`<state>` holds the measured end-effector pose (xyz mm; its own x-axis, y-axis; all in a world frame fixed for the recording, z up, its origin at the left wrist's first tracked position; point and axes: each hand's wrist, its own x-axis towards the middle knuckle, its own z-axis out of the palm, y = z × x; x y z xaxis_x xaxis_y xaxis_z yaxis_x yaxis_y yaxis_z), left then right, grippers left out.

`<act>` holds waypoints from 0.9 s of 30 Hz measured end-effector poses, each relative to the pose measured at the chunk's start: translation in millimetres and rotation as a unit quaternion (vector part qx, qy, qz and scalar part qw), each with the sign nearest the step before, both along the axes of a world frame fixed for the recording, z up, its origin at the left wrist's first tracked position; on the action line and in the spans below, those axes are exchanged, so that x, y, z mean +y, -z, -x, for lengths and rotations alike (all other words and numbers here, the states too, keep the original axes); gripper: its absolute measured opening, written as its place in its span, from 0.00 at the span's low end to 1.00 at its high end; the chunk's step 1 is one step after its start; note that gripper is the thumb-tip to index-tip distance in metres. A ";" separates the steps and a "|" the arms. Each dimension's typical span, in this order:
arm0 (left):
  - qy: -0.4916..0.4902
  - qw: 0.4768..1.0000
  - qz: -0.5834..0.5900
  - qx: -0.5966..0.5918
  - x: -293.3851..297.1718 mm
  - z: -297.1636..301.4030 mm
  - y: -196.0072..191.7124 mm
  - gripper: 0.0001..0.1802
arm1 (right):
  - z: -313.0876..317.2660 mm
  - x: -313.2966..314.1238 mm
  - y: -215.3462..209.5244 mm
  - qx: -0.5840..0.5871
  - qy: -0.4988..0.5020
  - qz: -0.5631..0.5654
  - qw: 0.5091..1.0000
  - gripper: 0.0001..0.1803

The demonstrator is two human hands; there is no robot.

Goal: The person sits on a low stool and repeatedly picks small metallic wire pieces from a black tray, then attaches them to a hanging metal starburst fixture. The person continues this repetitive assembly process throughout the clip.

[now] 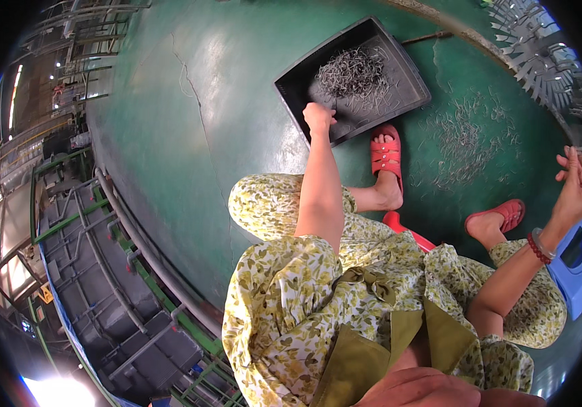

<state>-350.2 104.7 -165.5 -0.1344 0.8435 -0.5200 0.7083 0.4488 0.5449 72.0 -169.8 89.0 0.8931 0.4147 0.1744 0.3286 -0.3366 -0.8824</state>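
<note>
A black plastic tray (399, 64) lies on the green floor and holds a heap of thin grey metal pieces (353, 71). My left hand (319, 117) reaches down into the tray's near corner, knuckles up and fingers curled; what is under them is hidden. My right hand (576, 180) is raised at the far right, with a red bead bracelet on the wrist. Its fingertips pinch a small thin metal piece (574, 148) beside a round metal rack of prongs (542, 54). More thin metal pieces (460, 142) lie scattered on the floor between the tray and the rack.
I sit on a red stool (406, 230) in a yellow floral dress, with my feet in red sandals (386, 152) near the tray. A blue plastic box (579, 264) stands at my right. Grey machinery with green rails (101, 271) runs along the left.
</note>
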 end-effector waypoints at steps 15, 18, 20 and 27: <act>0.215 0.932 -0.187 0.223 -6.9 -26.3 20.6 0.11 | -2.3 16.8 -33.9 -0.019 0.020 -0.015 1.000 0.06; 0.096 0.980 -0.148 0.096 -5.0 -37.5 6.3 0.06 | -12.6 11.2 -28.6 0.048 0.000 -0.064 0.997 0.06; 0.016 0.996 -0.066 0.061 -4.7 -28.3 -17.4 0.05 | -11.8 11.3 -30.7 0.072 -0.013 -0.089 0.993 0.06; 0.180 0.963 -0.130 -0.156 -47.1 -88.4 -179.2 0.09 | -7.9 -16.5 -30.7 0.127 -0.058 -0.098 0.985 0.06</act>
